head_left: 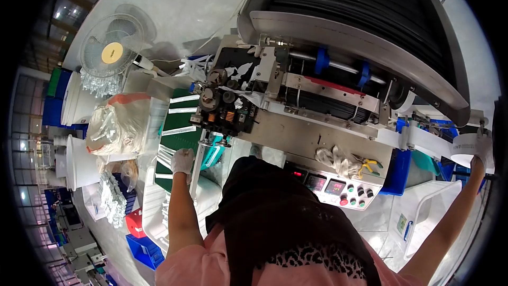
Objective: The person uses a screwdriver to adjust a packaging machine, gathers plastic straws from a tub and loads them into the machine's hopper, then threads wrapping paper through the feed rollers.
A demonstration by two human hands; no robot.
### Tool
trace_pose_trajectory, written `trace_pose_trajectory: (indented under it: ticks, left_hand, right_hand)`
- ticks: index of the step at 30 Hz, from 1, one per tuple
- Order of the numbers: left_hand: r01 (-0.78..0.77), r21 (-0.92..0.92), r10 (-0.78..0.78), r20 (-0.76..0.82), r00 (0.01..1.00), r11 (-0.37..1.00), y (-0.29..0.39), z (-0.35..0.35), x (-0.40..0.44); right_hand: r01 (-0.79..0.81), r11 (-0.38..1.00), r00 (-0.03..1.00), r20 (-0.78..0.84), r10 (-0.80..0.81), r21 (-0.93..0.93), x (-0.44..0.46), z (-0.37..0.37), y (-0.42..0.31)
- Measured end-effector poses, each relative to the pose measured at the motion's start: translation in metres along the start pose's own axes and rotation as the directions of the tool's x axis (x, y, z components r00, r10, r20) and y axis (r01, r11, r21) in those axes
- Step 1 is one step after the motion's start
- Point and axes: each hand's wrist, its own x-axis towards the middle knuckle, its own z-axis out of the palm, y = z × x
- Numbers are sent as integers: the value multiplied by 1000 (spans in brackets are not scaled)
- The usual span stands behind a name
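Observation:
My left hand, in a white glove, is closed at the edge of a green conveyor belt, beside several white strips lying on it. What its fingers hold, if anything, is hidden. Far to the right, my right hand, also gloved, grips the side of a white roll at the end of the machine. A white band runs from that side along the machine. Near the belt's upper end stands a dark mechanism with rollers and orange springs.
A control panel with buttons and displays faces my body. Gloves and yellow-handled pliers lie above it. At the left are a fan and a filled plastic bag. A white bin stands at lower right.

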Motion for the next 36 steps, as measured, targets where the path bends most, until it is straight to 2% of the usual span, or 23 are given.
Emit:
trace_pose_trajectory:
  ticks: [2, 4, 6, 8, 9, 10, 11, 12, 13, 14, 16, 17, 18, 19, 20, 21, 22, 24, 28, 30, 32, 34, 36]
  left_hand:
    - [-40, 46, 40, 11, 999, 998, -2, -5, 3]
    - [-38, -89, 32, -71, 997, 995, -21, 6, 4]
    - [-26, -306, 29, 6, 1000, 952, -52, 25, 22]
    - [-58, -171, 60, 6, 998, 984, -66, 29, 28]
    - [-102, -164, 104, 4, 995, 981, -38, 14, 4]
    - [-44, -235, 57, 48, 997, 971, -48, 23, 2]
    - [-7, -300, 57, 159, 986, 954, -52, 25, -1]
    - [97, -393, -3, 232, 973, 914, -59, 31, -1]
    - [131, -345, -18, 311, 950, 929, -68, 31, 5]
    - [140, -372, -4, 344, 939, 917, -96, 43, 18]
    - [134, -197, -38, 427, 903, 971, -79, 24, 11]
    - [82, -207, 21, 449, 893, 975, -103, 33, 29]
    - [177, -341, 2, 463, 886, 923, -85, 24, 16]
    - [77, -265, 49, 437, 898, 961, -61, 12, 9]
    - [-22, -181, 97, 415, 905, 983, -47, 3, 7]
    - [-44, -166, 112, 433, 895, 985, -76, 16, 34]
    - [-48, -168, 116, 423, 898, 985, -74, 16, 36]
    - [-59, -403, 222, 371, 902, 913, -71, 17, 41]
    - [-9, -416, 193, 404, 894, 909, -80, 22, 47]
    - [-81, -384, 243, 397, 885, 920, -91, 25, 45]
    - [28, -423, 197, 479, 856, 906, -74, 14, 20]
    - [144, -348, 46, 483, 874, 926, -48, 1, -9]
    - [13, -247, 125, 534, 836, 969, -65, 0, -8]
  right_hand:
    - [18, 998, 1000, -6, -18, 52, -4, 16, -3]
    - [36, 991, 998, -65, -28, 126, -20, 23, -14]
    - [73, 974, 982, -189, -32, 213, -58, 26, -36]
    - [152, 946, 951, -303, -62, 285, -121, 30, -74]
    - [190, 928, 946, -312, -86, 321, -162, 37, -96]
    - [219, 902, 958, -259, -126, 371, -207, 50, -118]
    - [238, 860, 969, -167, -181, 451, -255, 68, -139]
    - [229, 803, 970, -58, -236, 551, -305, 88, -161]
    - [163, 598, 975, -34, -221, 785, -351, 107, -182]
    - [54, 631, 933, 187, -308, 774, -387, 132, -187]
    - [-190, 737, 758, 574, -309, 648, -410, 121, -192]
    - [-141, 757, 800, 523, -292, 638, -418, 127, -194]
    - [-93, 773, 840, 467, -278, 627, -421, 136, -199]
    - [-66, 832, 827, 497, -263, 550, -420, 144, -205]
    - [-10, 842, 845, 455, -281, 539, -420, 151, -206]
    - [29, 852, 806, 493, -329, 522, -418, 161, -207]
    - [71, 861, 762, 529, -373, 504, -414, 167, -206]
    - [83, 836, 737, 531, -418, 543, -409, 169, -203]
    - [92, 814, 683, 558, -471, 574, -397, 164, -201]
    - [38, 763, 722, 511, -467, 645, -396, 163, -198]
    - [102, 749, 722, 469, -508, 655, -396, 175, -197]
    - [-80, 570, 816, 383, -434, 818, -399, 172, -198]
    - [111, 648, 798, 321, -510, 753, -395, 169, -202]
